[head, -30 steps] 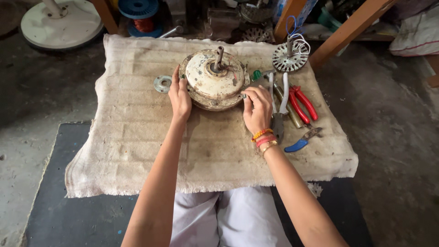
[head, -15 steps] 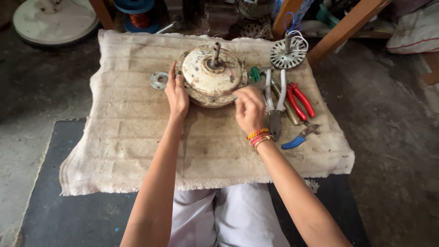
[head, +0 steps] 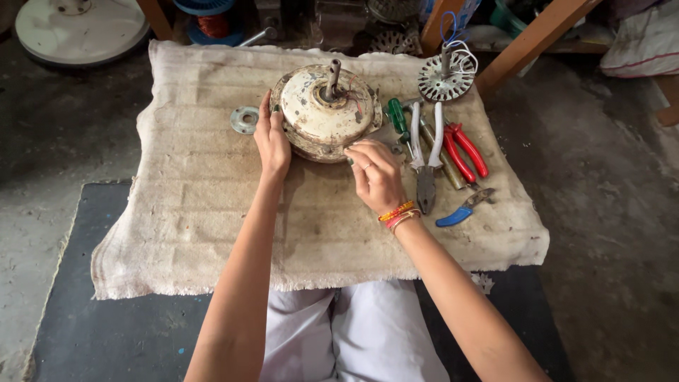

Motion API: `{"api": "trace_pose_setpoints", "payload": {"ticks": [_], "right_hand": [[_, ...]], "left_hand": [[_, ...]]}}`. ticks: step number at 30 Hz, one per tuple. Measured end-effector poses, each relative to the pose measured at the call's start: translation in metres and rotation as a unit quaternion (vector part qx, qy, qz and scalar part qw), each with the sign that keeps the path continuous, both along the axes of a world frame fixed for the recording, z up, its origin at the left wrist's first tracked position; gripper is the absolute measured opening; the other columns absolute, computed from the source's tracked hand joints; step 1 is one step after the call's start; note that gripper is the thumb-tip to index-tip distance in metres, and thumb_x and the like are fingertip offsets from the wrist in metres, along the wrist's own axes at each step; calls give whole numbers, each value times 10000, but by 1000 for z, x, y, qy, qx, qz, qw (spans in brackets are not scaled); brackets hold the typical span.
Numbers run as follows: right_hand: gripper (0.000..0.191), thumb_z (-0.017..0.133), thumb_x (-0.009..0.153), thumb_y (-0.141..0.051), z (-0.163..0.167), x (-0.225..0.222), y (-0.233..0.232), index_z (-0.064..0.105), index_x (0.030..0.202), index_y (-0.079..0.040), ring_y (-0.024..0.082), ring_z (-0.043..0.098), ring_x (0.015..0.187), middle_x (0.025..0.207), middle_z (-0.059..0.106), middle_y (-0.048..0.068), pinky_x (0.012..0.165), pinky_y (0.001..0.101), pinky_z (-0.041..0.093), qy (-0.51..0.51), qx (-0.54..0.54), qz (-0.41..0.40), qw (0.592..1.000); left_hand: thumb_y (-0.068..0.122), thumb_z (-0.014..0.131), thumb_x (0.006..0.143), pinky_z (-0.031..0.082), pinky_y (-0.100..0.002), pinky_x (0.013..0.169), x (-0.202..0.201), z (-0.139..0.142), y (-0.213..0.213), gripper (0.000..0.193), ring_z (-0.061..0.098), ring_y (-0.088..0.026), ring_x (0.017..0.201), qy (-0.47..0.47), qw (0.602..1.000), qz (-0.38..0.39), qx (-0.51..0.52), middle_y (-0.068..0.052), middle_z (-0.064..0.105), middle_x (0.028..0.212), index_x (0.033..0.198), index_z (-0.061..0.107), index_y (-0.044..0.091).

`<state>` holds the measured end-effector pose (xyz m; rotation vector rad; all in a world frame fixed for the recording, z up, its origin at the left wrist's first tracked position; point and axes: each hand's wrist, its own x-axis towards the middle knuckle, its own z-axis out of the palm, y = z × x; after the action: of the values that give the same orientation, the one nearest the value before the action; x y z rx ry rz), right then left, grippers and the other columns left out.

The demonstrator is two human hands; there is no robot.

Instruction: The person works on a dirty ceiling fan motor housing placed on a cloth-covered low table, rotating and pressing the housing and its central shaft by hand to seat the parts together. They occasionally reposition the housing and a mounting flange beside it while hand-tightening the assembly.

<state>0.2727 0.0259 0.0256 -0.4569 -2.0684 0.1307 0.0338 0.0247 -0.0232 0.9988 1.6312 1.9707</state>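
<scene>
Bracing a worn round motor housing (head: 327, 113) from both sides, the left hand (head: 271, 141) lies flat against its left rim while the right hand (head: 375, 173) closes its grip in a pinch on the near right edge. The housing sits on a burlap cloth (head: 212, 212) spread over the floor. Just right of that grip lie pliers (head: 426, 152); a washer (head: 245, 119) rests left of the left hand. Judging by the light pinch, the heavy housing could slide on the loose cloth and knock the pliers.
</scene>
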Motion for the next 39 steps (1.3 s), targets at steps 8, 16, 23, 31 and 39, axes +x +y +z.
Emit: {"api": "trace_pose_setpoints", "payload": {"ticks": [8, 16, 23, 31, 39], "right_hand": [[227, 590, 918, 53, 2, -1, 7, 755, 1054, -24, 272, 711, 1037, 1092, 746, 135, 936, 380, 584, 65, -134, -122, 981], [166, 628, 904, 48, -1, -2, 3, 738, 1017, -5, 315, 691, 1069, 1068, 730, 145, 1016, 425, 546, 25, -36, -63, 997], [265, 596, 941, 24, -5, -2, 2, 761, 1118, -82, 262, 714, 1061, 1114, 741, 106, 982, 372, 589, 11, -74, -19, 997], [162, 649, 910, 47, 8, -4, -6, 734, 1036, -8, 328, 688, 1041, 1074, 728, 147, 956, 416, 546, 41, -49, -100, 993], [173, 639, 907, 22, 9, -5, -8, 716, 1058, -13, 328, 670, 1083, 1087, 707, 134, 1006, 435, 528, -8, 10, 2, 1000]], "left_hand": [[162, 431, 989, 398, -359, 1133, -2, 2, -1, 540, 584, -292, 1323, 7, 1000, 0, 2, -233, 610, 1429, 1505, 469, 8], [148, 438, 993, 395, -355, 1136, -2, 3, 0, 533, 581, -286, 1328, 5, 1000, -5, 19, -238, 608, 1432, 1503, 467, -2], [137, 438, 994, 413, -334, 1130, -2, 1, 0, 532, 591, -266, 1312, -14, 999, -23, 34, -224, 616, 1423, 1507, 456, -5], [157, 438, 992, 403, -340, 1129, -1, 3, 0, 536, 589, -270, 1311, 0, 1000, -5, 19, -222, 622, 1424, 1504, 477, 2], [165, 436, 1006, 399, -356, 1142, 0, 5, -2, 519, 575, -284, 1347, 10, 1000, -9, 28, -234, 597, 1458, 1501, 469, 12]]}}
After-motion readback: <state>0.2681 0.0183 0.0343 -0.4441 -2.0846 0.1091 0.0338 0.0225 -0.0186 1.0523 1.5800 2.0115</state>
